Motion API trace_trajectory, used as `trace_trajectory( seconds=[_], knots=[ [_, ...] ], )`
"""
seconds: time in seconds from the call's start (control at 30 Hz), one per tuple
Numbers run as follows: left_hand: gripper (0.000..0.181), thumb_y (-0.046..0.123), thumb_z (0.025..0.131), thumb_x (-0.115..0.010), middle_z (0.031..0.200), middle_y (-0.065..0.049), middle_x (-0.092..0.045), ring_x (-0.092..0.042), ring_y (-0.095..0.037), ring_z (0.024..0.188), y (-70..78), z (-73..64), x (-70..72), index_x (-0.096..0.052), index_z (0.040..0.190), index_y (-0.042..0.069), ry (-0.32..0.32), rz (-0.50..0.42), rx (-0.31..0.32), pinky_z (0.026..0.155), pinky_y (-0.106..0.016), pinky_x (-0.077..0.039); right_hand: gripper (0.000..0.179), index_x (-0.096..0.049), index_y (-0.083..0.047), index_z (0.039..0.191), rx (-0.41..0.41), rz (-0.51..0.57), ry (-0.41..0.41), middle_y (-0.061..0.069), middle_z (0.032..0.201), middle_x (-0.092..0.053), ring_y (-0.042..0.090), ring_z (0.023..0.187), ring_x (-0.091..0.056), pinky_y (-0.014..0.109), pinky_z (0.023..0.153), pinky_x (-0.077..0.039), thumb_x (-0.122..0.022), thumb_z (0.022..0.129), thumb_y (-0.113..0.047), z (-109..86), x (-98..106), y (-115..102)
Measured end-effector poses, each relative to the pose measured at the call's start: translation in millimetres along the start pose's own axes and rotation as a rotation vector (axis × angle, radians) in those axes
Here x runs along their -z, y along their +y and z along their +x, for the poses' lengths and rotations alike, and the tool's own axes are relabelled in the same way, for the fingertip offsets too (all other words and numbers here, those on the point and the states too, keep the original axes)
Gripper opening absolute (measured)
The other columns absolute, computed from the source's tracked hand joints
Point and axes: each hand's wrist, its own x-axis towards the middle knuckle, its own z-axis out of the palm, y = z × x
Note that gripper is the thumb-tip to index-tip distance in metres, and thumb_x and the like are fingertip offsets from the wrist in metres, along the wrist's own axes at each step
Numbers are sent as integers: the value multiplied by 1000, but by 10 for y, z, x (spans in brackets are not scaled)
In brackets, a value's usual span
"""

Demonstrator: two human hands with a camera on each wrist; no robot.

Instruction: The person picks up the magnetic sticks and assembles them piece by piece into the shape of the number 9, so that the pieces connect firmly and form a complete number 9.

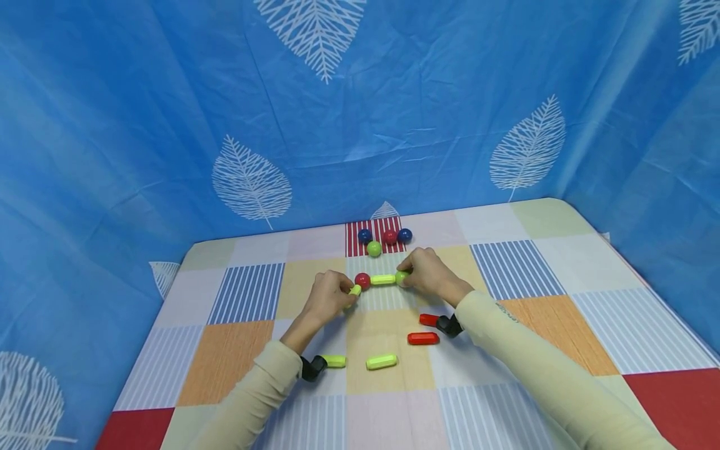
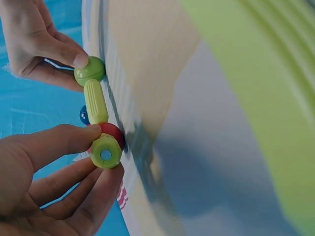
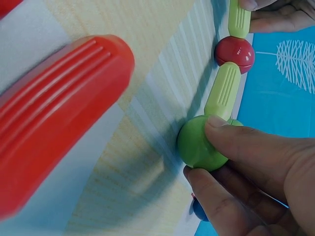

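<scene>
My left hand [image 1: 327, 294] pinches a yellow-green ribbed magnetic rod [image 1: 355, 290] between thumb and fingertips. One end of this rod sits at a red ball [image 3: 235, 53]; the other end, with a round pale inset, faces the left wrist camera. From the red ball a second yellow-green rod [image 1: 383, 279] runs right to a green ball [image 3: 199, 145]. Thumb and fingers of my right hand [image 1: 429, 274] pinch that green ball. Together the pieces form a bent chain held close over the patterned cloth.
Behind the chain lie two blue balls [image 1: 365, 235], another red ball [image 1: 390, 237] and another green ball [image 1: 374, 249]. Nearer are red rods [image 1: 423, 338] by the right forearm and yellow-green rods [image 1: 381, 361] by the left. A blue curtain [image 1: 394, 137] hangs behind the table.
</scene>
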Motion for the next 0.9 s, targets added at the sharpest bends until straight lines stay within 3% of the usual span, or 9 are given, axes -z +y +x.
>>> trace_trajectory(
  seconds=[0.3,0.53,0.9],
  knots=[
    [18,0,76,-82,75,-10,-67,-59,-15,66,44,-11,-89,-73,88,-9,55,-62,50,57,-25,-52,32,-72,3,113,-8,-6,6,15,109,-72,25,105,-64,39,92,-53,-77,82,0,-12,-10,-4],
    [17,-2,75,-81,70,-10,-64,-57,-14,56,79,0,-131,-71,85,-10,51,-112,80,51,-24,-49,32,-72,3,113,-7,-8,11,14,110,-72,26,106,-64,40,92,-53,-77,82,0,-12,-22,11],
    [16,0,73,-84,70,-11,-65,-58,-15,58,141,20,-199,-68,72,-4,57,-91,121,50,-23,-48,33,-72,3,112,21,-18,21,15,109,-72,27,105,-65,40,92,-53,-78,81,0,-4,-33,28]
  ],
)
